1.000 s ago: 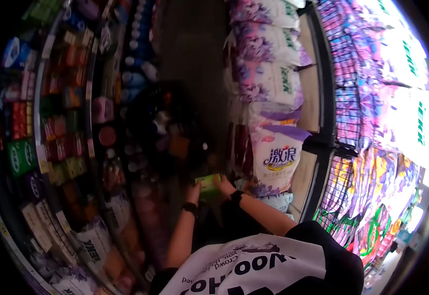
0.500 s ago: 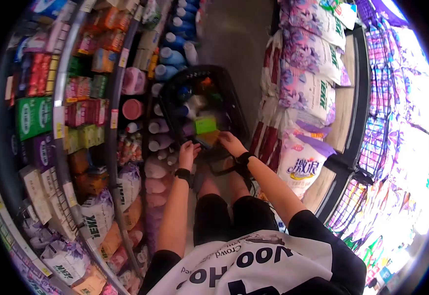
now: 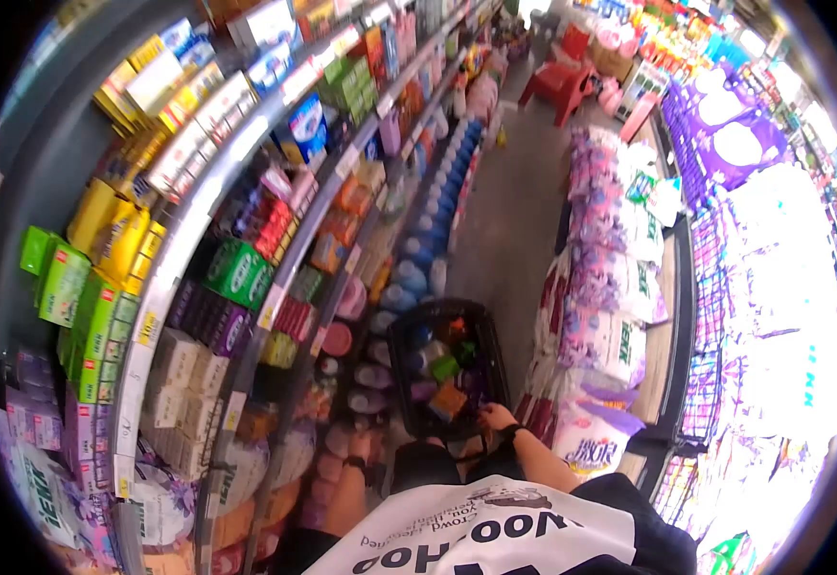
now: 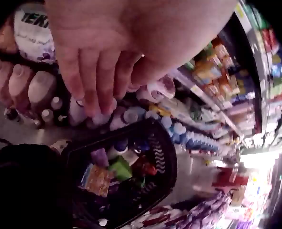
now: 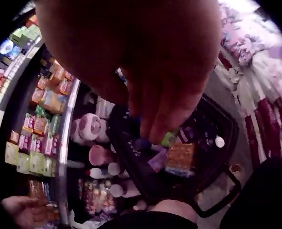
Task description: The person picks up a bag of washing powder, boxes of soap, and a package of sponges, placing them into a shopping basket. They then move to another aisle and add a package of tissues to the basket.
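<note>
My left hand (image 3: 361,446) hangs beside the basket's near left side with nothing in it. Its fingers (image 4: 104,78) extend loosely in the left wrist view, overlapping the bottles behind. By the near right rim is my right hand (image 3: 497,416), also holding nothing. In the right wrist view its relaxed fingers (image 5: 155,112) overlap the basket's inside. The black shopping basket (image 3: 501,369) stands on the floor in front of my legs. Inside lie a bright green pack (image 3: 445,367), an orange-brown pack (image 3: 449,401), a purple pack (image 4: 100,157) and other goods.
Shelves on the left hold boxed soaps, including a green box (image 3: 238,272). Blue-capped bottles (image 3: 409,275) line the floor edge. Large detergent bags (image 3: 602,345) stack along the right. A red chair (image 3: 558,84) stands farther down the aisle (image 3: 509,196).
Both hands held the green pack a second ago. They let it go over the basket, and it now lies inside. The hands have moved apart, and the head view has tilted up the aisle.
</note>
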### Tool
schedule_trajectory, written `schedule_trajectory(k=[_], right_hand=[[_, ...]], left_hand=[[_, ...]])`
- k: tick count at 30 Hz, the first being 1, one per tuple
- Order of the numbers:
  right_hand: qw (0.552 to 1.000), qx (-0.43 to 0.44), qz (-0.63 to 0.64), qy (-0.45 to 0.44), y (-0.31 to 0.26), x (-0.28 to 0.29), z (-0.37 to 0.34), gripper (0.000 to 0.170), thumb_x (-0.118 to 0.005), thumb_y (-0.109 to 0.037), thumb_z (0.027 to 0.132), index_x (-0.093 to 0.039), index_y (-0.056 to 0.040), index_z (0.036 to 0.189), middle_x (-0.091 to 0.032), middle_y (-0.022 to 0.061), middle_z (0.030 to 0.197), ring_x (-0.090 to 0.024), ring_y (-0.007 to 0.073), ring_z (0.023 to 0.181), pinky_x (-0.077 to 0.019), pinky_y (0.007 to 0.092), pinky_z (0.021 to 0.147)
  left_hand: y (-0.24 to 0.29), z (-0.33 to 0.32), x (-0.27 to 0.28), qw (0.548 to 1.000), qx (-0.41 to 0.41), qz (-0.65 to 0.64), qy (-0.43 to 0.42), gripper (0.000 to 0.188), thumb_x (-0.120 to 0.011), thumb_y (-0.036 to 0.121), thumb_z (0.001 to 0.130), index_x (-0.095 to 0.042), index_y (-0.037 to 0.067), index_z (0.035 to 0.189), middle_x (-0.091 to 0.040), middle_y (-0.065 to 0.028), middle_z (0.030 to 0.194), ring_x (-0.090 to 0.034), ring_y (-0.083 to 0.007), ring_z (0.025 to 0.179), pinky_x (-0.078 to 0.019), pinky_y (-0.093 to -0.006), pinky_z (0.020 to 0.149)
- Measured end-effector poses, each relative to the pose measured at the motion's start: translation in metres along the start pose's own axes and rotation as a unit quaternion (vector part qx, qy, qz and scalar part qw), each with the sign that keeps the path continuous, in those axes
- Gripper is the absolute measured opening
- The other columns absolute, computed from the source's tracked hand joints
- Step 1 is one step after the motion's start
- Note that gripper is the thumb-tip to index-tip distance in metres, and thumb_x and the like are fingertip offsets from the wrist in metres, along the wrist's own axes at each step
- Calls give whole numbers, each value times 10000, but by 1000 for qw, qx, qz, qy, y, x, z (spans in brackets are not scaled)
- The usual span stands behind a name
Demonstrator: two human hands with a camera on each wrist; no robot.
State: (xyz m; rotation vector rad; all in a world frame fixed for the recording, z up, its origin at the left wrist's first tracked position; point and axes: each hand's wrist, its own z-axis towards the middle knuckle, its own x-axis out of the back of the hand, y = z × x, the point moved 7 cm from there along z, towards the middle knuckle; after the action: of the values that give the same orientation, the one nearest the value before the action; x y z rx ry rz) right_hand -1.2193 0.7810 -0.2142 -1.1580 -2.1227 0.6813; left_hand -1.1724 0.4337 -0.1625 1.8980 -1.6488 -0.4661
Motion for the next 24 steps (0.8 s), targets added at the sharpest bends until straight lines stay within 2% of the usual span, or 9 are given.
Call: schedule_trajectory(k=[1,2,9,11,15,17,19,21,24], right_hand=[[999,0,34,2,-6,4,0,232,-452,-156,831,-547,13,958,-617,102,758,-599,178,628,-484,283,571],[999,8,35,11,-18,10,-2,239,-443,-157,831,-542,12,968,-619,102,765,-602,176,632,-484,277,572],[987,-21,149,52,-52,57,4,260,-430,-154,825,-532,-2,1010,-624,101,802,-604,168,654,-479,271,550],[986,-24,153,54,-72,65,1,263,-426,-156,830,-531,-2,1015,-624,103,803,-603,170,645,-477,268,544],[993,14,110,42,-111,59,24,272,-408,-163,842,-528,-3,1026,-624,102,790,-599,175,628,-474,267,534],[992,123,-12,37,-128,59,73,256,-424,-158,834,-546,-2,996,-621,85,774,-592,166,638,-469,271,529],[984,177,5,28,-224,56,43,221,-451,-145,824,-564,1,945,-615,72,740,-583,160,630,-462,269,528],[877,430,-200,74,-298,55,54,191,-472,-134,821,-577,3,903,-609,67,773,-581,159,668,-464,258,578],[900,429,-47,69,-399,63,75,206,-527,-169,778,-569,5,879,-593,141,824,-566,285,766,-439,325,677]], left_hand=[[-61,49,22,999,36,-30,-2,303,-487,284,807,-603,5,790,-611,-103,708,-585,-193,569,-476,-314,490],[-48,35,22,992,79,-86,-40,203,-470,245,831,-534,64,896,-602,-105,742,-578,-251,572,-477,-359,465],[-32,84,49,963,134,-232,14,182,-474,219,834,-529,61,907,-606,-97,749,-586,-231,621,-457,-310,505],[27,84,41,987,23,-156,-15,196,-453,216,814,-566,55,811,-582,-55,697,-563,-172,587,-461,-279,509],[142,69,29,976,-206,-71,8,234,-430,226,838,-549,27,872,-591,-60,717,-555,-151,574,-424,-282,480],[227,25,28,931,-322,165,59,217,-492,218,850,-539,15,912,-610,-68,793,-580,-185,709,-444,-287,611],[265,35,32,875,-438,168,121,231,-495,215,855,-523,16,969,-605,-97,841,-577,-200,786,-434,-294,679],[323,14,32,850,-503,104,111,214,-498,197,856,-526,23,979,-595,-100,866,-574,-190,834,-429,-287,715],[423,-86,36,758,-633,101,118,190,-488,149,848,-499,9,975,-582,-159,913,-566,-291,878,-447,-340,710]])
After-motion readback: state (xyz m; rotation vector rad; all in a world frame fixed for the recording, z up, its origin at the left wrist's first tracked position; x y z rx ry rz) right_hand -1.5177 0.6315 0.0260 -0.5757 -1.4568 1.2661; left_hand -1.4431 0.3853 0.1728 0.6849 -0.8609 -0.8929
